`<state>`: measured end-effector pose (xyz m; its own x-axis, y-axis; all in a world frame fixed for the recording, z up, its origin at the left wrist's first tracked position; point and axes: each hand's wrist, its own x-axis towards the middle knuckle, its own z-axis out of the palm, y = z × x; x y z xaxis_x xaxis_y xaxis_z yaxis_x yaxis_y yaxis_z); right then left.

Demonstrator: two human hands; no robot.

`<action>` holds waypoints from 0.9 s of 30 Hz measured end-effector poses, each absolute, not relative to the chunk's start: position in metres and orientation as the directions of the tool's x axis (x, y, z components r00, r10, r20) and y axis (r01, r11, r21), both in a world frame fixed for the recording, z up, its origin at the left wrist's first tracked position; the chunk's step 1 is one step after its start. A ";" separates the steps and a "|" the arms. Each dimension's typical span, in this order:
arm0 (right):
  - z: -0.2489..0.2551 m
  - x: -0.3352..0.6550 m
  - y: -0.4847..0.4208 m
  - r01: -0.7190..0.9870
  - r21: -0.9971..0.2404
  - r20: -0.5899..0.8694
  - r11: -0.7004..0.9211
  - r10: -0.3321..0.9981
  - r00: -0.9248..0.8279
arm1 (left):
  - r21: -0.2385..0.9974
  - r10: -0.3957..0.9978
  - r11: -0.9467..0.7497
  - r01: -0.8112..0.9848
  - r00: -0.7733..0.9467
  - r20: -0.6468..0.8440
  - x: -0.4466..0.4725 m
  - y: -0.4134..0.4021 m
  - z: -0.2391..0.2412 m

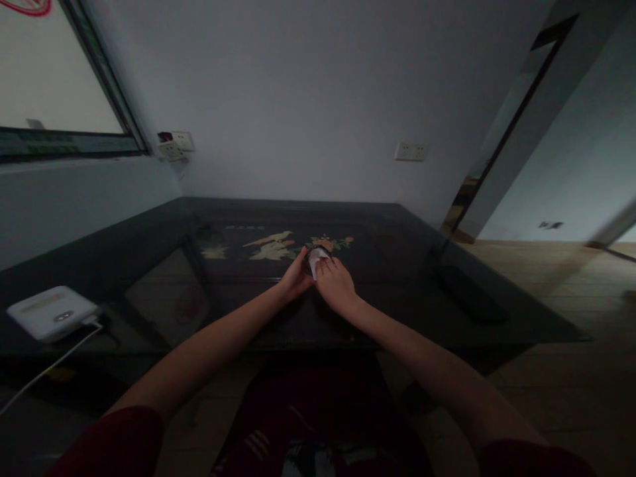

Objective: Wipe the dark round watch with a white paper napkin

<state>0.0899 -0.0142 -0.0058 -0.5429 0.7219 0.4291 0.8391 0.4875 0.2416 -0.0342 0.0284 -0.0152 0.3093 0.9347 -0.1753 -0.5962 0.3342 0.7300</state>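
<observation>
Over the dark glass tabletop, my two hands meet in the middle of the view. My left hand is curled round the side of a small round thing with a dark rim, perhaps a cup or jar; its kind is too small and dim to tell. A white tissue or cloth lies against its opening, and my right hand presses its fingers onto that white piece. The fingertips of my right hand are partly hidden in it. Most of the round thing's body is covered by my hands.
A white box-shaped device with a white cable stands at the table's left. Inlaid bird and flower pictures show under the glass. A dark flat object is at the right. Behind the table rises a wall with sockets.
</observation>
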 end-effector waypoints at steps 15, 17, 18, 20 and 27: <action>-0.001 0.101 -0.012 0.688 0.131 0.389 0.714 0.601 -0.698 | 0.701 0.892 0.418 -0.578 0.407 -0.196 -0.037 0.024 -0.012; 0.003 0.101 -0.013 0.681 0.105 0.364 0.725 0.609 -0.705 | 0.712 0.910 0.380 -0.590 0.378 -0.173 -0.037 0.025 -0.013; 0.005 0.101 -0.014 0.682 0.102 0.359 0.725 0.612 -0.705 | 0.720 0.918 0.362 -0.592 0.362 -0.163 -0.037 0.026 -0.014; 0.007 0.099 -0.015 0.697 0.118 0.357 0.707 0.625 -0.694 | 0.736 0.927 0.339 -0.586 0.343 -0.154 -0.038 0.027 -0.016; 0.007 0.095 -0.019 0.729 0.189 0.361 0.658 0.644 -0.674 | 0.731 0.926 0.350 -0.586 0.337 -0.173 -0.040 0.027 -0.015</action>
